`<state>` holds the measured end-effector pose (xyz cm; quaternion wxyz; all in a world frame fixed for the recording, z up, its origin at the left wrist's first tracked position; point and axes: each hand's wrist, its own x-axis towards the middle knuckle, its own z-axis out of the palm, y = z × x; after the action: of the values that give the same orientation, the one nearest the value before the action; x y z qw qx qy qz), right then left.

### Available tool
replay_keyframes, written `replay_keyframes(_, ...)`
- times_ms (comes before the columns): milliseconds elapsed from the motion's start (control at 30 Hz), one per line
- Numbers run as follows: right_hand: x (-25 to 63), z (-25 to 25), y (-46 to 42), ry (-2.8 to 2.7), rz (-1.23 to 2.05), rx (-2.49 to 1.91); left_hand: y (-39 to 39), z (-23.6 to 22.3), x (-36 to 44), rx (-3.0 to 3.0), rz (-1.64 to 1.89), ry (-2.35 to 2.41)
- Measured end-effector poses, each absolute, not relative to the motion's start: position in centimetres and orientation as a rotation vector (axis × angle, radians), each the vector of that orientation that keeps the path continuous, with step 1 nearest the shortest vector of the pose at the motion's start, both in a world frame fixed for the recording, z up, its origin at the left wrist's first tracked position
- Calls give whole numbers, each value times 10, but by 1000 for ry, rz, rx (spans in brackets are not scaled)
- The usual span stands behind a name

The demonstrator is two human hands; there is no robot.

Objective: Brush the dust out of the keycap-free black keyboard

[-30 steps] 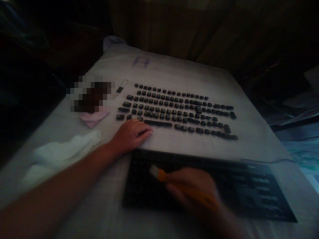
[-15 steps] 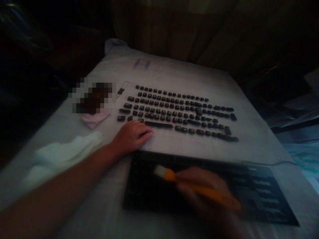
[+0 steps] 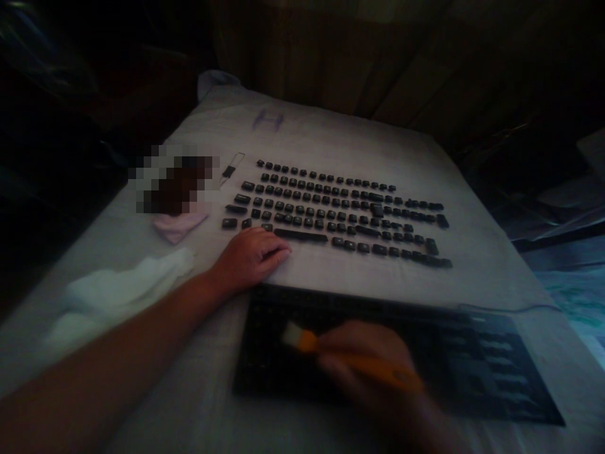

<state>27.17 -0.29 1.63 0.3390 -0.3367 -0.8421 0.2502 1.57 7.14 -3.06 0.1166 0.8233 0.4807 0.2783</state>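
The keyboard (image 3: 466,366) lay at the near part of the desk (image 3: 359,135), with the loose keycaps (image 3: 319,223) in rows behind it. Over the keyboard was the right hand (image 3: 366,350), the brush (image 3: 307,341) in its grip, bristles to the left. Behind the keyboard's left corner was the left hand (image 3: 248,255), with the space bar (image 3: 301,236) just right of it. Left of the rows lay a wire tool (image 3: 229,172); farther left, a pixelated item (image 3: 176,186), a small cloth (image 3: 179,227) just before it, and nearer, a larger cloth (image 3: 123,284).
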Motion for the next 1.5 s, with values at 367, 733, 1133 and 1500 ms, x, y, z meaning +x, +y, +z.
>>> replay_keyframes(367, 266, 20, -3, -2148, 686, -874, 71, -32, 16, 2417, 814, 1419)
replay_keyframes(733, 267, 28, -7, -2137, 733, -896, 71, -32, 16, 2447, 817, 1406)
replay_keyframes(1133, 267, 24, -1, -2145, 650, -848, 71, -32, 16, 2444, 813, 1414)
replay_keyframes(1500, 265, 20, -2, -2159, 676, -860, 71, -33, 15, 2462, 830, 1398)
